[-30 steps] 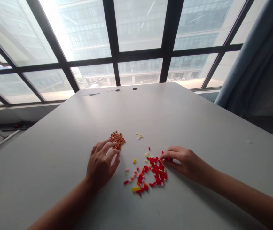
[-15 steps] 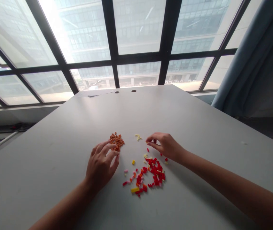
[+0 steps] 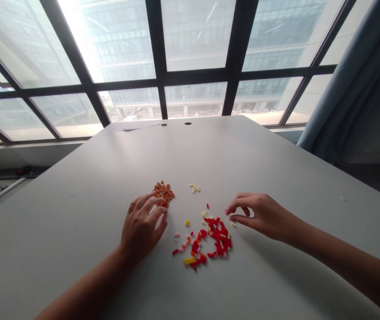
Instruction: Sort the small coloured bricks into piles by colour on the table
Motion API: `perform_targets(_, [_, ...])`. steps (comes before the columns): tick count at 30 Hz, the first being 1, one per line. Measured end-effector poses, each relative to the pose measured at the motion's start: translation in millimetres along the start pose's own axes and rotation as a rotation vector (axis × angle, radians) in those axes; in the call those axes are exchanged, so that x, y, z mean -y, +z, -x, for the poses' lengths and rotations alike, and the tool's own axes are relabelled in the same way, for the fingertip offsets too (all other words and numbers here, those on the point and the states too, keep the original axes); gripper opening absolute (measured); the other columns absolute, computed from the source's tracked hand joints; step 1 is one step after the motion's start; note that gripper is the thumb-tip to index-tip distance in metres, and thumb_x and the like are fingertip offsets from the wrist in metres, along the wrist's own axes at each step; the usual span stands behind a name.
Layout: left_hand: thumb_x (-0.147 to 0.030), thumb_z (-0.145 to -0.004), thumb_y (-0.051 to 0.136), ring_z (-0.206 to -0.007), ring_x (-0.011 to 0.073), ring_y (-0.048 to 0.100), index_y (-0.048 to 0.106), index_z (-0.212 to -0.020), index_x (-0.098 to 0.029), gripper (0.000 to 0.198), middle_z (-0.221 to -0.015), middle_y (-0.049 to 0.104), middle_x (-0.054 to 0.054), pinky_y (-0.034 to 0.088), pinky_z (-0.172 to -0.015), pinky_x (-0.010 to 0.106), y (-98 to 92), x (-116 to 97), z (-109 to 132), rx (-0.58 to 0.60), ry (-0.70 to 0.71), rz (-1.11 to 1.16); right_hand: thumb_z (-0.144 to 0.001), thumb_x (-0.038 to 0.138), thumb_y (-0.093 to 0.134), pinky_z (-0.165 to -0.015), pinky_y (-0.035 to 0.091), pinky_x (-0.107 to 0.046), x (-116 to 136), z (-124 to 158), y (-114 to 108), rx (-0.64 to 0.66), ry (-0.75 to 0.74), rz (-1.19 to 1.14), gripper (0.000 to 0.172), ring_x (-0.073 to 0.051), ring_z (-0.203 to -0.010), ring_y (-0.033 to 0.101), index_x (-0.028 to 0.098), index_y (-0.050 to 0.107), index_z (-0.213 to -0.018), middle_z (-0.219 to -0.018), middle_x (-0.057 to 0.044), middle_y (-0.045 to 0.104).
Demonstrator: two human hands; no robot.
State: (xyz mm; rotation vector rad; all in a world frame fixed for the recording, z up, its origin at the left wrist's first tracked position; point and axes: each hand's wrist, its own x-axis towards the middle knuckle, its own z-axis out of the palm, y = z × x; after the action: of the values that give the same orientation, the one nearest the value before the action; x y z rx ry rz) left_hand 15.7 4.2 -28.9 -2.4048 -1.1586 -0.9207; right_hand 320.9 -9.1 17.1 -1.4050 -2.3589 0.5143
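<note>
- Red bricks (image 3: 221, 240), small, hard-edged and plastic-looking, lie in a rough ring between the two hands, just beside the right hand (image 3: 260, 214).
- On that hand the grip stands parted: thumb and forefinger curve into a C, a clear gap between their tips and nothing visible in it.
- One red bit (image 3: 226, 211) shows at the forefinger's tip, contact unclear; a pale cream piece (image 3: 234, 225) lies just below the thumb.
- On the left hand (image 3: 143, 224) the grip is loosely spread, fingers arched over the near edge of a grainy heap of orange-brown pieces (image 3: 165, 194); whether they touch it, I cannot tell.
- Along the ring's left side sit pink bits (image 3: 177, 234), a long yellow brick (image 3: 189, 261) and, apart, a blocky yellow one (image 3: 187, 223).
- Farther off, slim cream pieces (image 3: 195, 188) cluster on the smooth white surface (image 3: 260, 155).
- Beyond hangs a softly folded blue curtain (image 3: 340, 102).
</note>
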Motion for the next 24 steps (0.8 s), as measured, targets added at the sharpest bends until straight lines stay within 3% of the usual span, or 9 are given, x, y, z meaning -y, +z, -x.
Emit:
perform_targets(5, [-0.016,-0.083,0.057,-0.11,0.0274,0.057,0.065,-0.081,-0.02,0.01,-0.101,0.069,0.006,0.044,-0.092,0.045,0.1,0.0,0.0,-0.001,0.002,-0.009,-0.082,0.024,0.06,-0.067,0.046,-0.026,-2.4,20.3,14.0,-0.025,0.025,0.092,0.012,-0.015,-0.071,0.061,0.022,0.071,-0.079,-0.088,-0.005,0.068])
perform_targets(13, [-0.016,-0.083,0.058,-0.111,0.0278,0.057,0.065,-0.081,-0.02,0.009,-0.102,0.069,0.006,0.044,-0.092,0.045,-0.3,-0.4,-0.4,-0.008,-0.003,-0.011,-0.082,0.022,0.057,-0.066,0.045,-0.025,0.6,-11.2,13.0,-0.046,0.015,0.068,0.015,-0.012,-0.062,0.057,0.02,0.072,-0.08,-0.086,-0.005,0.067])
perform_targets(20, [-0.017,-0.082,0.059,-0.111,0.0269,0.057,0.066,-0.081,-0.021,0.008,-0.101,0.069,0.006,0.043,-0.093,0.045,-0.2,0.2,0.0,0.006,0.003,-0.013,-0.083,0.031,0.061,-0.067,0.044,-0.027,2.1,-1.2,9.7,0.064,0.055,0.062,0.015,-0.015,-0.068,0.058,0.022,0.072,-0.084,-0.09,-0.005,0.067])
perform_targets(24, [-0.017,-0.082,0.059,-0.111,0.0269,0.057,0.066,-0.081,-0.021,0.009,-0.101,0.069,0.006,0.043,-0.094,0.045,-0.4,-0.3,0.0,0.008,0.001,-0.019,-0.083,0.028,0.061,-0.067,0.043,-0.026,4.7,0.4,12.8,0.107,0.048,0.037,0.014,-0.014,-0.07,0.059,0.023,0.072,-0.091,-0.094,-0.005,0.068])
